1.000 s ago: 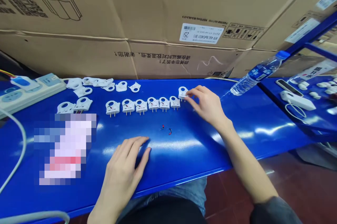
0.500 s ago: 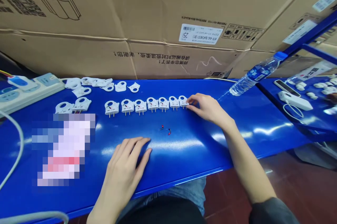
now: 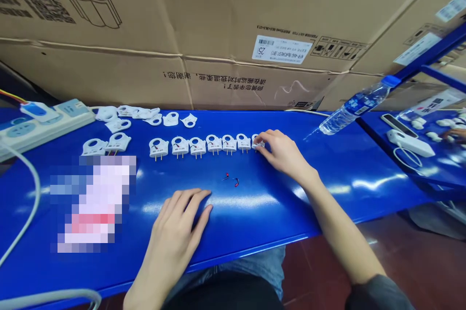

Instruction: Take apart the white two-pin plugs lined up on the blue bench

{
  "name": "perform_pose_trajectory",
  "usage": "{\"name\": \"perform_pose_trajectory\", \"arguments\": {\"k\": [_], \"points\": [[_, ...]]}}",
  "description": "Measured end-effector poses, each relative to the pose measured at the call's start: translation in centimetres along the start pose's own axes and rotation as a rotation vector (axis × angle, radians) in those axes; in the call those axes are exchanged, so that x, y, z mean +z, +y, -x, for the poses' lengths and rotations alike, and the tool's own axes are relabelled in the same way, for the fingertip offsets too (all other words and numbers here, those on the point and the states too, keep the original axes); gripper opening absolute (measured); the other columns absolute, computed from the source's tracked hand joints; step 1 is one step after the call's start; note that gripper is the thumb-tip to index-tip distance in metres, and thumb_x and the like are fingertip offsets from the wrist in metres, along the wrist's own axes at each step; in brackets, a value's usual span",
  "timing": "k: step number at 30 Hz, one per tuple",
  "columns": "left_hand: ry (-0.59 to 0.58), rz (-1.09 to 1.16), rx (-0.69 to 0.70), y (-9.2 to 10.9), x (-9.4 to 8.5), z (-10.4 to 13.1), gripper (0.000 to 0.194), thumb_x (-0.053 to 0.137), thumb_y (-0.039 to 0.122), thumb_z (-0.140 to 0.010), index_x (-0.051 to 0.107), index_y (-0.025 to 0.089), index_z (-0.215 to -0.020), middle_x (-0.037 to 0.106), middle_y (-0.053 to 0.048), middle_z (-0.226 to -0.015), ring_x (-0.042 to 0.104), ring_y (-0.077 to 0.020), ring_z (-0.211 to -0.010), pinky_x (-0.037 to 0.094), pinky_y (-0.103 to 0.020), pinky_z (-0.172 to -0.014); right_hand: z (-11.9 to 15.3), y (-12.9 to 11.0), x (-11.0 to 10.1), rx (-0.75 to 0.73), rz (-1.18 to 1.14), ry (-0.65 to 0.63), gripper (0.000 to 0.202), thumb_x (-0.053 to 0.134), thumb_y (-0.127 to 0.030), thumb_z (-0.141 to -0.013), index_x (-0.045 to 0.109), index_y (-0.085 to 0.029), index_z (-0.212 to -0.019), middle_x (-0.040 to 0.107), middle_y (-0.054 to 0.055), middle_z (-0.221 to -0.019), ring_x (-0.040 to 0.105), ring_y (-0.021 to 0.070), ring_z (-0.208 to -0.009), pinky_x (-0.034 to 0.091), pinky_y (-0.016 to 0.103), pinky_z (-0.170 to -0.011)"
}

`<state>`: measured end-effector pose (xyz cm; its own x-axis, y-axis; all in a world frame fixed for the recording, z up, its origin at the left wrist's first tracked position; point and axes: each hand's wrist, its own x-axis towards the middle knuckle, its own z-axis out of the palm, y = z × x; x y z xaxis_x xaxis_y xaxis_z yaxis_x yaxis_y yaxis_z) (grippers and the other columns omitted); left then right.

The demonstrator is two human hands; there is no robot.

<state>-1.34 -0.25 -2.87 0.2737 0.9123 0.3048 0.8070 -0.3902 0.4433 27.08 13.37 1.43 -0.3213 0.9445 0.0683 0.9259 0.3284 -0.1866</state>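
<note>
Several small white plugs with metal prongs lie in a row on the blue table. My right hand rests at the right end of the row, fingertips on the last white plug. Flat on the table near the front edge lies my left hand, fingers together, holding nothing. A small red and black wire piece lies between the two hands.
More white plug shells lie at the back left beside a power strip and a white cable. Large cardboard boxes wall the far side. A water bottle lies at the right. Another person's hand shows at the far right.
My right hand brought the last white plug down from behind the row and set it at the row's right end. The left hand stayed flat.
</note>
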Motion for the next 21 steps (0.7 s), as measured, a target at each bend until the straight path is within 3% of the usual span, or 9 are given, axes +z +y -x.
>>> {"name": "perform_pose_trajectory", "arguments": {"k": [9,15,21], "points": [[0.005,-0.006,-0.004,0.0,0.0,0.0,0.026,0.048,0.035,-0.107,0.061,0.026,-0.128,0.069,-0.007,-0.121,0.064,-0.0252,-0.109,0.046,-0.042,-0.095,-0.1,0.4,0.2,-0.034,-0.044,-0.001,0.02,0.053,-0.017,-0.101,0.069,-0.024,-0.111,0.072,0.007,-0.111,0.061,0.0273,-0.104,0.045,0.038,-0.087],[0.002,-0.011,-0.01,0.1,-0.1,-0.1,0.026,0.048,0.035,-0.107,0.061,0.025,-0.127,0.07,-0.007,-0.121,0.064,-0.0253,-0.11,0.046,-0.042,-0.095,0.0,-2.0,1.1,-0.158,-0.114,0.182,0.029,0.051,-0.028,-0.105,0.065,-0.022,-0.13,0.066,0.011,-0.134,0.056,0.0302,-0.121,0.046,0.046,-0.099],[0.004,-0.009,-0.005,0.1,0.0,-0.1,0.027,0.049,0.036,-0.106,0.061,0.025,-0.127,0.069,-0.007,-0.121,0.064,-0.0258,-0.109,0.046,-0.042,-0.095,-0.3,-3.9,3.1,-0.255,-0.086,0.179,0.023,0.061,-0.026,-0.101,0.068,-0.021,-0.123,0.064,0.011,-0.14,0.051,0.0322,-0.13,0.043,0.05,-0.106]]}}
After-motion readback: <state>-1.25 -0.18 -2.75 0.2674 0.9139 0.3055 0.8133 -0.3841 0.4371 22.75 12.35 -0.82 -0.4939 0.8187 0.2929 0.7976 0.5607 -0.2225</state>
